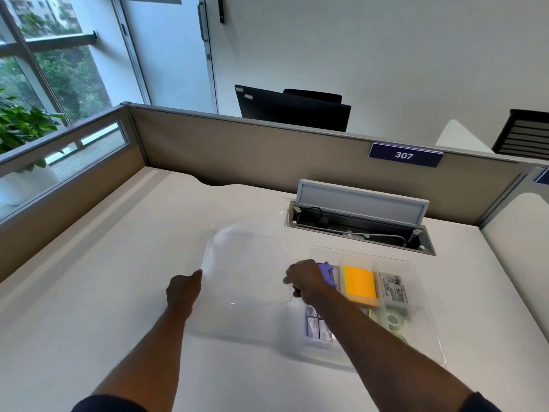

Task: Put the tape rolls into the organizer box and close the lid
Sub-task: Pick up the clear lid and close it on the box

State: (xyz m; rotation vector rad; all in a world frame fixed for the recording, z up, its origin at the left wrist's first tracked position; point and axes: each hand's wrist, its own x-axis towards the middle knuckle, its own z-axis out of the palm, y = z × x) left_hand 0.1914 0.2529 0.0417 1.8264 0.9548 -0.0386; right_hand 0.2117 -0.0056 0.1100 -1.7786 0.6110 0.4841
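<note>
A clear plastic organizer box (427,331) sits on the white desk at the right. Inside it lie a tape roll (394,320), yellow and orange sticky notes (360,284), a purple item (328,273) and a labelled packet (394,288). The clear lid (249,263) is held up to the left of the box, blurred. My left hand (182,289) grips the lid's left edge. My right hand (306,281) grips its right edge, over the box's left side.
An open cable hatch (361,224) with a raised grey flap lies in the desk behind the box. Tan partition walls (237,153) enclose the desk at the back and left. A dark monitor (292,110) stands beyond the partition.
</note>
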